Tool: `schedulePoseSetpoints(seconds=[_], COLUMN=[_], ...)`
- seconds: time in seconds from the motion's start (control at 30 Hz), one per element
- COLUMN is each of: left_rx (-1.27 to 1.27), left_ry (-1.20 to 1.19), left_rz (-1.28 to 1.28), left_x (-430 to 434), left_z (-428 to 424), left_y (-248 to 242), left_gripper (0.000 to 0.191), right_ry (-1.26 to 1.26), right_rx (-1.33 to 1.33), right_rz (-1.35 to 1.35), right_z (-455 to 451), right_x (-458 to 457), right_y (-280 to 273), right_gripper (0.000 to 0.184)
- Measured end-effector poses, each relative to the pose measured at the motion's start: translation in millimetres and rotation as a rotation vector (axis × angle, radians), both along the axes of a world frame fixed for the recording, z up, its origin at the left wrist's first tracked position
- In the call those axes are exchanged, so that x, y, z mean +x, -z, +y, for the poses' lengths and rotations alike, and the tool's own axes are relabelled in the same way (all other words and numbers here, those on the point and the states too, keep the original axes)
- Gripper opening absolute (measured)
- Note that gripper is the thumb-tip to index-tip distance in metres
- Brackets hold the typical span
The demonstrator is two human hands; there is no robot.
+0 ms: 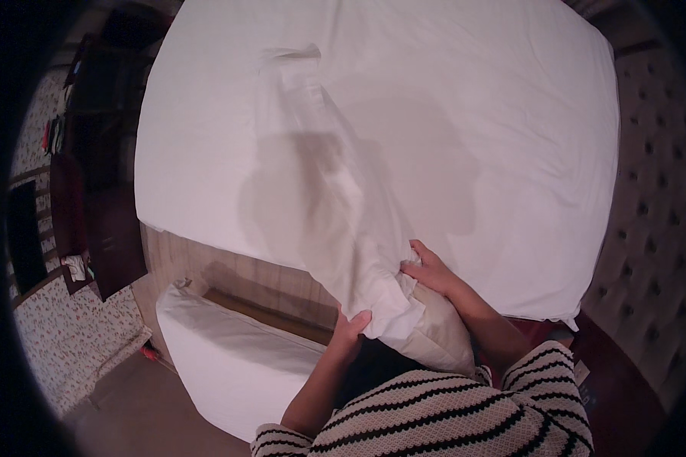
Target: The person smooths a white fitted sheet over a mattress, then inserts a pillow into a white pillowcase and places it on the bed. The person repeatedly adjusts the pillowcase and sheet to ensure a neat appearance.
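Observation:
A white pillowcase (349, 228) stretches from my hands out over the white-sheeted bed (520, 160), its far end lying limp on the sheet. My left hand (351, 325) grips one side of its mouth, thumb on top. On the opposite side, my right hand (431, 271) pinches the edge of the fabric. A cream pillow (446, 337) rests against my body with its upper end inside the pillowcase mouth; how far in it reaches is hidden by the cloth.
At lower left stands a white-covered cushion or bed (234, 360), beyond a strip of wooden floor (223, 257). A tufted headboard (646, 200) borders the bed on the right. Dark red furniture (108, 228) stands at the left, near floral wallpaper (63, 343).

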State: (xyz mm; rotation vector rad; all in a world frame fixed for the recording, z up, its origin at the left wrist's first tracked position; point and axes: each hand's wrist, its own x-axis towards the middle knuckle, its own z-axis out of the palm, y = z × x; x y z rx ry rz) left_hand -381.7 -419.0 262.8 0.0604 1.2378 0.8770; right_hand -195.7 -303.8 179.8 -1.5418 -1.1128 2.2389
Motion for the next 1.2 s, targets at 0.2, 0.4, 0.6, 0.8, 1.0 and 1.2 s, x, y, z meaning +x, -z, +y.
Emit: schedulePoseSetpoints(seconds=[0.2, 0.4, 0.6, 0.8, 1.0, 1.2], left_rx=[0.139, 0.042, 0.059, -0.142, 0.555, 0.628], left_ry=[0.008, -0.416, -0.543, -0.434, 0.393, 0.585], left_rz=[0.003, -0.443, -0.438, 0.539, 1.433, 1.55], left_x=[-4, -26, -36, -55, -22, -2], left_z=[-22, -11, -5, -20, 21, 69], left_y=[12, 48, 68, 98, 91, 98], left_gripper=[0.082, 0.061, 0.055, 0.042, 0.044, 0.036], right_ry=[0.475, 0.498, 0.148, -0.345, -0.219, -0.215], right_rx=[0.272, 0.751, 0.951, 0.921, 1.316, 1.458], right_rz=[0.096, 0.027, -0.206, -0.213, -0.558, -0.733], right_z=[3, 9, -1, -20, -3, 57], right_x=[-14, -31, -80, -95, -58, -8], right_y=[-57, -113, -69, -6, 20, 56], right_gripper=[0.025, 0.019, 0.024, 0.032, 0.039, 0.023])
